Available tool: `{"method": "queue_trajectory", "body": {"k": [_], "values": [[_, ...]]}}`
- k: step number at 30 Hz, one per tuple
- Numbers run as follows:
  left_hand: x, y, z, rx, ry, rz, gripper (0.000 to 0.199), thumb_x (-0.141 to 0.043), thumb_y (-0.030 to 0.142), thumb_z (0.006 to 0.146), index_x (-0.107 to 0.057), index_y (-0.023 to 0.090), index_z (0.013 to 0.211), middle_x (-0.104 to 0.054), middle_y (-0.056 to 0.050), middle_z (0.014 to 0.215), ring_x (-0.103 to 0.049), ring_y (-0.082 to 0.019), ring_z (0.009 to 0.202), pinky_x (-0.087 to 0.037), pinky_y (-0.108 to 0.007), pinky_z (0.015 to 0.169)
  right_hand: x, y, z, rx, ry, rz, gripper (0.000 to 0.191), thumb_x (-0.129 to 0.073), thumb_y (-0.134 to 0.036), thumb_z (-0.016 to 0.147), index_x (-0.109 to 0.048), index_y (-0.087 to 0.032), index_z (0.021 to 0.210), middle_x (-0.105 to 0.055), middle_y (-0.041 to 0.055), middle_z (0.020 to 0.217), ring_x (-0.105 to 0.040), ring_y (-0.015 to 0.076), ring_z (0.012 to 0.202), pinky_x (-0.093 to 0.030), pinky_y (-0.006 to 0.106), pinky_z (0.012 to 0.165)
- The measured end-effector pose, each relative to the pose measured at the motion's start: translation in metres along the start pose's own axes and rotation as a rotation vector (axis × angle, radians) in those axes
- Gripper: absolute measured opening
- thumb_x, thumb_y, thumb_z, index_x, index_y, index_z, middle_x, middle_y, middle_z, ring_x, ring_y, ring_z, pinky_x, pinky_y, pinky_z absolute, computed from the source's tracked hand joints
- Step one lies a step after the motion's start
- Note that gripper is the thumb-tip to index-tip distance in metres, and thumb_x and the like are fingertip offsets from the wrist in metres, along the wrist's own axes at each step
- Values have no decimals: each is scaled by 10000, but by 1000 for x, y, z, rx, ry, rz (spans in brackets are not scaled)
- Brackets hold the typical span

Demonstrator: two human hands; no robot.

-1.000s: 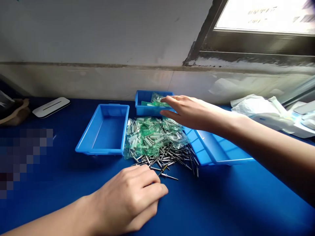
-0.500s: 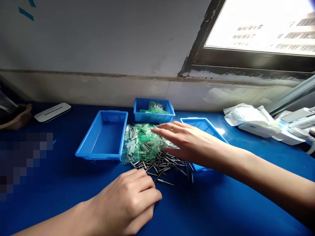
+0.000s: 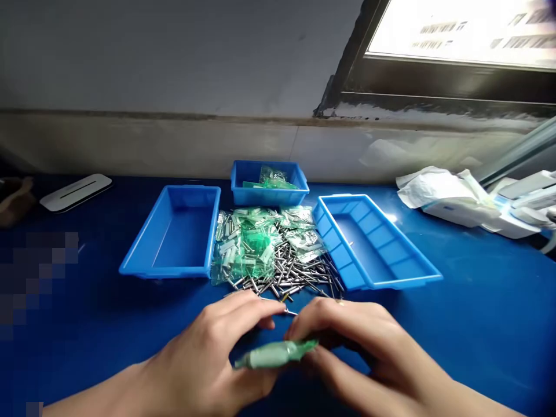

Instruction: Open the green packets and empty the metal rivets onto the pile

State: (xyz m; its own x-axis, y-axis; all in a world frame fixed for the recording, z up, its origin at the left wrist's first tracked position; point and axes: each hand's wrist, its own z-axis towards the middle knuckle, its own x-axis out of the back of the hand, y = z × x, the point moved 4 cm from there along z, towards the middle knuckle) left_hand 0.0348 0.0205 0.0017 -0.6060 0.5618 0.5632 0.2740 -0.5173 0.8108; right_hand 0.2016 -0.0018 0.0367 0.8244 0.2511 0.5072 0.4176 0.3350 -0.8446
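Note:
A small green plastic bag (image 3: 275,354) is between my two hands, low in the head view. My left hand (image 3: 221,341) has it in the gap between thumb and forefinger. My right hand (image 3: 360,347) pinches its right end, with the fingers curled over. Just beyond my fingertips lies a heap of loose metal rivets (image 3: 291,275). Clear and green bags of parts (image 3: 247,249) cover the heap's left side and back. One rivet (image 3: 290,312) lies between my hands at the near edge of the heap.
A blue bin (image 3: 169,270) stands left of the heap, and another blue bin (image 3: 406,282) on the right. A third blue bin (image 3: 269,197) behind holds bagged parts. A white flat device (image 3: 76,193) is at far left; white packages (image 3: 452,202) lie at right.
My right hand has come back from over the heap to meet my left hand. The green bag now shows between them. The view has shifted slightly.

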Motion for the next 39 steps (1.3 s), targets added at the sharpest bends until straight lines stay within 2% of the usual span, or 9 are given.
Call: {"method": "queue_trajectory", "body": {"k": [4, 8, 15, 18, 22, 27, 32, 36, 39], "values": [[-1, 1, 3, -65, 14, 12, 234, -509, 140, 990, -624, 184, 791, -628, 23, 701, -607, -106, 603, -487, -165, 580, -8, 17, -4, -27, -53, -16, 122, -533, -140, 816, -603, -216, 752, -666, -21, 622, -580, 125, 515, -491, 193, 474], [-1, -4, 1, -54, 74, 37, 93, -611, 236, 982, -640, 210, 898, -714, 23, 795, -682, -133, 667, -525, -171, 624, -5, 29, -11, -49, -58, 17, 96, -561, -189, 855, -610, -219, 778, -641, -25, 608, -533, 125, 501, -455, 196, 445], [2, -5, 2, -17, 9, 37, 196, -579, 308, 1006, -657, 216, 852, -704, 32, 741, -677, -143, 630, -535, -179, 610, -7, 32, -17, 12, -79, -163, 179, -577, -281, 947, -663, -216, 804, -712, 11, 677, -614, 155, 536, -491, 216, 468], [2, -4, 3, -9, -12, 36, 204, -551, 290, 1014, -672, 216, 867, -701, 26, 736, -669, -144, 623, -542, -180, 623, -7, 33, -16, 32, -70, -110, 161, -587, -302, 944, -643, -229, 811, -695, 2, 637, -613, 169, 513, -488, 232, 442], [0, -4, 4, -2, -42, 55, 270, -512, 291, 1032, -677, 200, 839, -690, 3, 722, -679, -164, 672, -555, -202, 678, -6, 30, -14, -6, -111, 18, 109, -610, -202, 933, -629, -237, 1034, -763, -7, 814, -690, 158, 634, -554, 212, 571], [-1, -5, 3, 41, -93, 28, 301, -494, 309, 1042, -688, 182, 850, -706, -10, 758, -665, -157, 680, -526, -205, 676, -7, 30, -16, 11, -145, 0, 76, -594, -229, 964, -621, -254, 1030, -740, -20, 796, -664, 145, 598, -533, 207, 559], [-1, -7, 3, 102, -154, 8, 272, -491, 308, 1039, -688, 186, 895, -720, -17, 830, -665, -168, 744, -508, -220, 720, -10, 40, -19, -74, -159, 35, 526, -634, -180, 936, -418, -334, 1391, -679, -74, 777, -617, 126, 580, -496, 177, 524], [-4, -9, 4, 96, -180, -6, 267, -480, 295, 1042, -699, 172, 952, -725, -22, 874, -680, -181, 820, -496, -234, 771, -7, 32, -19, -10, -179, 32, 341, -592, -159, 975, -533, -307, 1276, -732, -60, 908, -670, 103, 692, -520, 149, 650], [-5, -10, 3, 78, -183, -3, 259, -491, 282, 1043, -700, 157, 957, -732, -25, 892, -681, -177, 823, -479, -236, 765, -5, 29, -19, -16, -185, -52, 130, -564, -269, 1011, -608, -245, 1130, -718, -37, 800, -649, 121, 618, -512, 168, 594]]}}
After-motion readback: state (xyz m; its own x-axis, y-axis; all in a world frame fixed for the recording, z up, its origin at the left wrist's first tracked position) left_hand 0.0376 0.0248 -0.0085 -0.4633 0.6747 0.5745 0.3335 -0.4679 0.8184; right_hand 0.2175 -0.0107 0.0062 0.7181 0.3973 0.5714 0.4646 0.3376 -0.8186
